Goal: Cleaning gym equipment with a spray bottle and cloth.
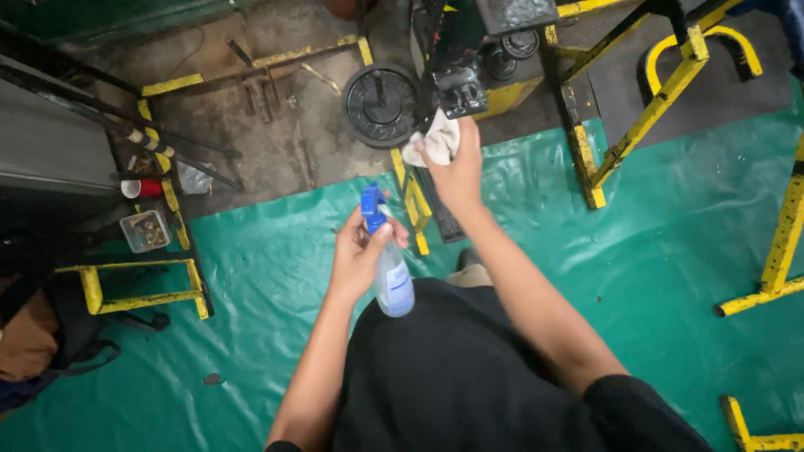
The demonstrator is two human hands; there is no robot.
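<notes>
My left hand [358, 251] grips a clear spray bottle [394, 283] with a blue trigger head, held upright in front of my chest. My right hand [456, 167] reaches forward and presses a crumpled white cloth [435, 141] against the lower part of a black metal machine [456, 79]. The cloth sits just under a dark block on that machine. A round black weight plate [381, 105] lies on the floor just left of the cloth.
Yellow metal frames stand at the right [649, 117], far right [783, 243] and left [142, 289]. A green tarp [268, 276] covers the floor. A red cup [142, 188] and a small plastic box [146, 232] sit at the left.
</notes>
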